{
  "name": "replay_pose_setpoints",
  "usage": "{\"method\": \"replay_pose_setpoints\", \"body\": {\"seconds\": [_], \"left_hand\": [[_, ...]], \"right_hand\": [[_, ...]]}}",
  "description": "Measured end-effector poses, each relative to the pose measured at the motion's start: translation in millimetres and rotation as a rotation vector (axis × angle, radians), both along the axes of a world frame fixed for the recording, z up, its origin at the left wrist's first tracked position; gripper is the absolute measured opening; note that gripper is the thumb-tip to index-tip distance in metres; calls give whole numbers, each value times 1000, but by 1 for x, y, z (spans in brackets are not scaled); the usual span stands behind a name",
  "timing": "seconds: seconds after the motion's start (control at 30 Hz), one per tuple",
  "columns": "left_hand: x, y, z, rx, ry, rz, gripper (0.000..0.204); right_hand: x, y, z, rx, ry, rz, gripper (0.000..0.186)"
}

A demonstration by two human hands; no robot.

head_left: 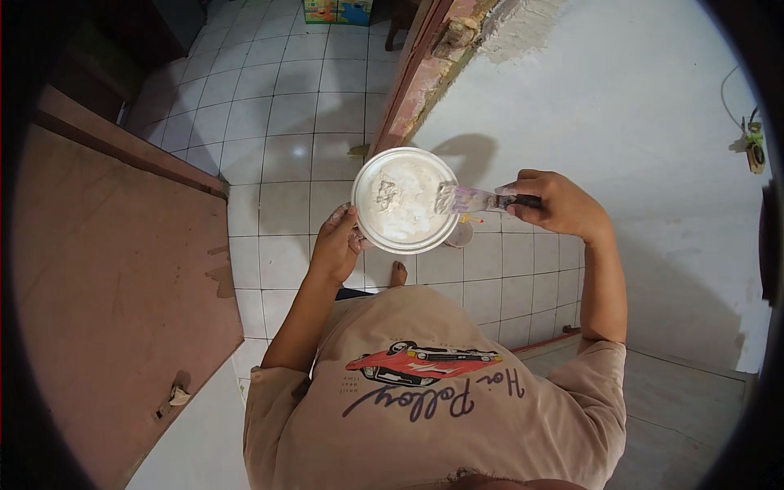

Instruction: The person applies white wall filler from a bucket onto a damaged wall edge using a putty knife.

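A round white lid point(412, 166) is held out level in front of my chest. My left hand point(336, 238) grips its left edge, fingers underneath and thumb at the rim. White putty point(387, 195) lies on it, with a rough clump left of the middle. In my right hand point(557, 206) is a putty knife point(476, 201), fingers wrapped round its dark handle. The blade points left over the lid's right side, its tip coated in white putty. Whether the blade presses on the lid cannot be made out.
On the tiled floor point(290, 204), a small container point(461, 235) is partly hidden behind the lid. A brown door point(131, 286) stands left, a rough-edged door frame point(420, 73) ahead. The white wall point(604, 106) at right carries a wired fitting point(755, 149).
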State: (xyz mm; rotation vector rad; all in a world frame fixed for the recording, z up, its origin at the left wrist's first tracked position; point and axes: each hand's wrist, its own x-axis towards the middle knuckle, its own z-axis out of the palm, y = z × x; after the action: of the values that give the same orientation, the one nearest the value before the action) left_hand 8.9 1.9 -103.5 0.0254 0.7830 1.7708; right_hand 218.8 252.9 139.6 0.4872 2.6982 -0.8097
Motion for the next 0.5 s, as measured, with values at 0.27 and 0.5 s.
{"method": "replay_pose_setpoints", "body": {"seconds": [0.27, 0.5], "left_hand": [[5, 2, 15, -42, 3, 11, 22], [6, 3, 30, -38, 35, -25, 23]], "right_hand": [[5, -1, -10, 13, 136, 19, 26], [8, 0, -14, 35, 108, -20, 24]]}}
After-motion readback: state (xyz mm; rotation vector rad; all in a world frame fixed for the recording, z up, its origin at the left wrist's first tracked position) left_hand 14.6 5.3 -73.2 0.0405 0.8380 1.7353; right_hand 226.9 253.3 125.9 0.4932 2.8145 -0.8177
